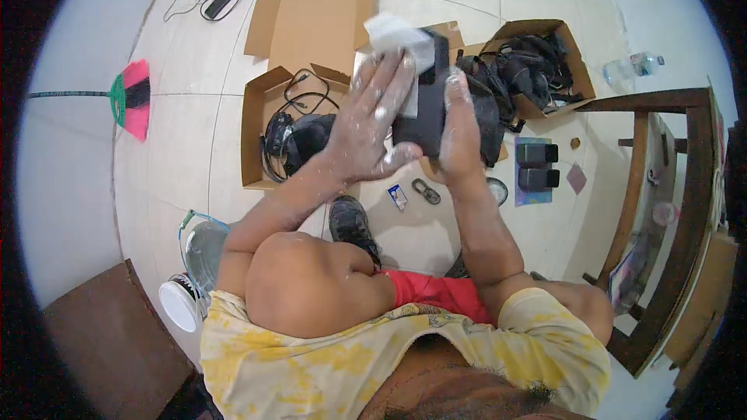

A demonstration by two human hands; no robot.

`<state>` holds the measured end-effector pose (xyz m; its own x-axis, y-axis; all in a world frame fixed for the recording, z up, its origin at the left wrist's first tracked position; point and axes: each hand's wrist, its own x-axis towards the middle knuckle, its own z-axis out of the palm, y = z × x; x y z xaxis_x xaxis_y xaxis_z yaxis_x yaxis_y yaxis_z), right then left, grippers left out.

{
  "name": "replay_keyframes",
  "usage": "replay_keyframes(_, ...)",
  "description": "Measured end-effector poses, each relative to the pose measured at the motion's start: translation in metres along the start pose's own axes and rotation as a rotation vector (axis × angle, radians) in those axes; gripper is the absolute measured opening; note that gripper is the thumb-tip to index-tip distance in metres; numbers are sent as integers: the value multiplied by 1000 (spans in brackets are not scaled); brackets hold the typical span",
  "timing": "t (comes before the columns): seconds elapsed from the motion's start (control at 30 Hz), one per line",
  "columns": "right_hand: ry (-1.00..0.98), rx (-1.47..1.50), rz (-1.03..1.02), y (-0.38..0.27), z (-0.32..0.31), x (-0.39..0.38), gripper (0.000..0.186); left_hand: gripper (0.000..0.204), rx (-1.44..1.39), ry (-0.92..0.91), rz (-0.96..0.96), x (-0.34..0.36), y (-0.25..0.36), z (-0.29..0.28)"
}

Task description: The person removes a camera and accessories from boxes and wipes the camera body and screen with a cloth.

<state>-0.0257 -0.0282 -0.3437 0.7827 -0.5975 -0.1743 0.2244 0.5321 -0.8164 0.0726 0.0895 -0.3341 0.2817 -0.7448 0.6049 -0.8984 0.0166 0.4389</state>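
My right hand (pixel 461 128) grips a flat black rectangular object (pixel 422 123) along its right edge, with the thumb side upward along it. My left hand (pixel 373 113) lies against the object's left side, fingers long and close together over a crumpled white cloth or tissue (pixel 398 37). The cloth sticks out past the fingertips and covers part of the object's upper end. White smears, like powder or foam, coat both hands and the left forearm. What the black object is exactly I cannot make out.
An open cardboard box (pixel 257 128) with black cables stands left; another box (pixel 580 70) overflows with black straps at right. Two black blocks (pixel 537 167) rest on a coloured sheet. A small black link-shaped piece (pixel 426 191), a bucket (pixel 206 249) and a wooden frame (pixel 634 210) surround me.
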Motion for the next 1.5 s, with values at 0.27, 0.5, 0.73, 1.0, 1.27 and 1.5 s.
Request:
replay_keyframes(0.27, -62, 134, 10, -10, -10, 7, 40, 99, 46, -191, 93, -11, 22, -4)
replay_keyframes(0.5, -33, 70, 92, -20, 11, -3, 44, 101, 16, -121, 96, 22, 3, -16)
replay_keyframes(0.73, -59, 116, 112, -8, -5, 2, 40, 95, 106, -121, 143, 29, 0, -21)
replay_keyframes(1.0, -383, 445, 242, -16, -40, 11, 54, 87, -129, -204, 204, -24, 29, 12)
replay_keyframes(1.27, -86, 209, 109, 3, -3, 11, 47, 102, -495, 20, -288, -1, 19, 11)
replay_keyframes(1.5, 157, -188, -155, 10, -13, 12, 53, 93, -774, 119, -443, -35, 38, 48)
